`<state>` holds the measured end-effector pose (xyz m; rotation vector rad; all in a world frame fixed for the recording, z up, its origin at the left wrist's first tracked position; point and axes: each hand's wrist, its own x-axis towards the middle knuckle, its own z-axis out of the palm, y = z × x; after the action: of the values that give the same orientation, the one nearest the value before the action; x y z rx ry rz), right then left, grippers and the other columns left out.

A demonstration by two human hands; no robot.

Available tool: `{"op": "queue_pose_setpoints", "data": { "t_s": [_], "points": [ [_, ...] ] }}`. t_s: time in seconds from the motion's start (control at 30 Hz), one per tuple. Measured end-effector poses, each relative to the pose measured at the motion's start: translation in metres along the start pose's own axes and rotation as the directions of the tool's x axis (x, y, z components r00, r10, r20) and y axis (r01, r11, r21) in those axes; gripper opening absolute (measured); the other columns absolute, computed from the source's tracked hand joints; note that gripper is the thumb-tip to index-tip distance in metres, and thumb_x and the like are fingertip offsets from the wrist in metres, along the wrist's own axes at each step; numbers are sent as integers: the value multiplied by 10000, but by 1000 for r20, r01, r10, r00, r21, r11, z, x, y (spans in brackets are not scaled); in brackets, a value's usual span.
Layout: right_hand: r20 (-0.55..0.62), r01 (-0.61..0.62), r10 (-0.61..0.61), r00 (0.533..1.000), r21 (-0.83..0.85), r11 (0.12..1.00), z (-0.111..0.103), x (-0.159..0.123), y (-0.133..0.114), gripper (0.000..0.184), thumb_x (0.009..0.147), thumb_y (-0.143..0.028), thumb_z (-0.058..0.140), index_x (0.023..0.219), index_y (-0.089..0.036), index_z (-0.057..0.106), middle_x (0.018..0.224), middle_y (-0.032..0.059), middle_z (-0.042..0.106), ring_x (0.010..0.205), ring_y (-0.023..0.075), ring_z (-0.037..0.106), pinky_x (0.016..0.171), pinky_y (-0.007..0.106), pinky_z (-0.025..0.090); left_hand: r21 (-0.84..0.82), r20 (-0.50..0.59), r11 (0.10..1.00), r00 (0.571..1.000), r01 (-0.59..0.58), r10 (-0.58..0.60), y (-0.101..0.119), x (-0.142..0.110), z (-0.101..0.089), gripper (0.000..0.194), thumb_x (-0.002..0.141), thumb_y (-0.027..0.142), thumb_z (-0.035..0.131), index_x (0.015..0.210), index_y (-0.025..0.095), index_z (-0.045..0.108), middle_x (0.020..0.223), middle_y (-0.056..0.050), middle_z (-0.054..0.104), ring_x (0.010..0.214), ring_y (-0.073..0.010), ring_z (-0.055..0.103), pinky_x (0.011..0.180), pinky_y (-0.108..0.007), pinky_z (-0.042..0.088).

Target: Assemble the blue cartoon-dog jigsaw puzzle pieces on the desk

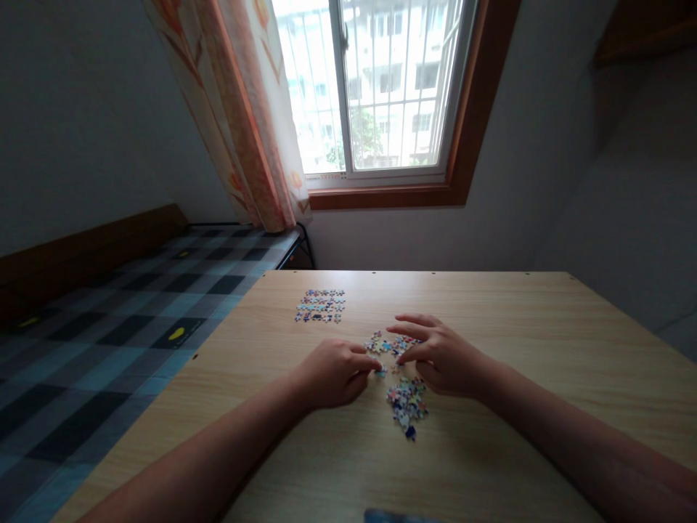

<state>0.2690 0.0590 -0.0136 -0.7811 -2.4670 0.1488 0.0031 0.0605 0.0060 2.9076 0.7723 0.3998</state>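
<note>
Small jigsaw puzzle pieces lie in loose groups on the wooden table. My left hand (338, 372) reaches in from the left, its index finger stretched out and touching a puzzle piece (381, 371); its other fingers are partly hidden. Opposite it, my right hand (443, 356) is open with fingers spread, the index fingertip down beside a small piece (395, 369). Under and beyond the right fingers is a scattered group of pieces (377, 342). Nearer to me sits a denser pile of pieces (406, 401), with a dark blue piece (410, 434) at its near end.
Several rows of puzzle pieces (320, 306) are laid out toward the far left of the table (501, 312). A bed with a checked cover (179, 305) stands along the left. Behind are a curtain (245, 131) and a barred window (392, 94). A dark object (397, 516) shows at the near edge.
</note>
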Motion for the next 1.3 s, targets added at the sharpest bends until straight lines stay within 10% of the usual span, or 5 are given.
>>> {"op": "queue_pose_setpoints", "data": {
  "t_s": [1.3],
  "points": [
    [140, -26, -4, 990, 212, 977, -8, 1, -9, 134, 744, -241, 798, 862, -257, 737, 1403, 43, 592, 1380, 284, 454, 1108, 527, 395, 49, -31, 999, 999, 14, -13, -1, -1, 5, 388, 823, 161, 526, 1159, 250, 698, 926, -23, 764, 718, -167, 703, 640, -267, 526]
  ]
}}
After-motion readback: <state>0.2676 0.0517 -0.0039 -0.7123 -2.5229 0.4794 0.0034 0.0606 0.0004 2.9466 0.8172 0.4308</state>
